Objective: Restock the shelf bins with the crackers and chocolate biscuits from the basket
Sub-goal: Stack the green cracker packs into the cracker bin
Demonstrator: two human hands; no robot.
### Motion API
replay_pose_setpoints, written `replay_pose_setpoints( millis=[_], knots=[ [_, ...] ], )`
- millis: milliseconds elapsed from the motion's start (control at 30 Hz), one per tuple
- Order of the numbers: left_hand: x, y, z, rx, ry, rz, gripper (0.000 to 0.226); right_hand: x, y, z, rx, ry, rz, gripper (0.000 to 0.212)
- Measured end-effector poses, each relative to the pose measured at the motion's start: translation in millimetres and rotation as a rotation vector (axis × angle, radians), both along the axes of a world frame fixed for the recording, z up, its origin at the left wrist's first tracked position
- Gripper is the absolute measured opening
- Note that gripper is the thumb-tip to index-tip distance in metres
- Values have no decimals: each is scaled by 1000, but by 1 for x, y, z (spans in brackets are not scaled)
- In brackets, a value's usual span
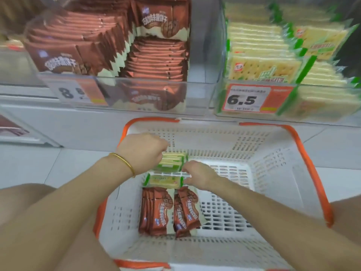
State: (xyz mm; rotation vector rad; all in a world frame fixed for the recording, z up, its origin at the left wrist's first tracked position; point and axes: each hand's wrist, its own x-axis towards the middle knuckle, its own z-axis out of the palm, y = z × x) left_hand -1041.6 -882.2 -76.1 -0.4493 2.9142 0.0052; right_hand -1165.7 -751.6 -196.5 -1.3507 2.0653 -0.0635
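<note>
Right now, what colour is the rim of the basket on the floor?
Orange: the basket has white slotted walls and an orange rim, plain in the head view.

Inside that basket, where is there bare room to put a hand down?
The basket floor is bare on its right half, between the right wall and the chocolate biscuits. The left side is crowded: crackers, biscuits and both hands, left hand and right hand.

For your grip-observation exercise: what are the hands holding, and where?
Both hands grip cracker packs by their ends: left hand at the left end, right hand at the right.
</note>
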Motion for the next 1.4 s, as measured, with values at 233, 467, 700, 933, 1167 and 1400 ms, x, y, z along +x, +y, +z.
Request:
replay_pose_setpoints(
  millis=[233,467,700,933,1167,1400],
  knots=[
    [8,-11,-5,-37,-61,54,29,54,-22,-82,179,140,5,51],
    [5,-11,-4,-31,-107,101,28,29,-11,-70,27,283,20,38],
    [-13,17,-1,305,-151,101,49,-26,50,57,-155,16,-140,25],
    [-35,100,13,433,457,111,73,-31,105,141,-307,-306,-652,17],
    [-49,150,31,548,396,-78,60,-23,137,180,-430,-704,-861,36],
    [-79,147,88,1248,499,263,16,-54,171,204,-818,-327,-988,28]
  ],
)
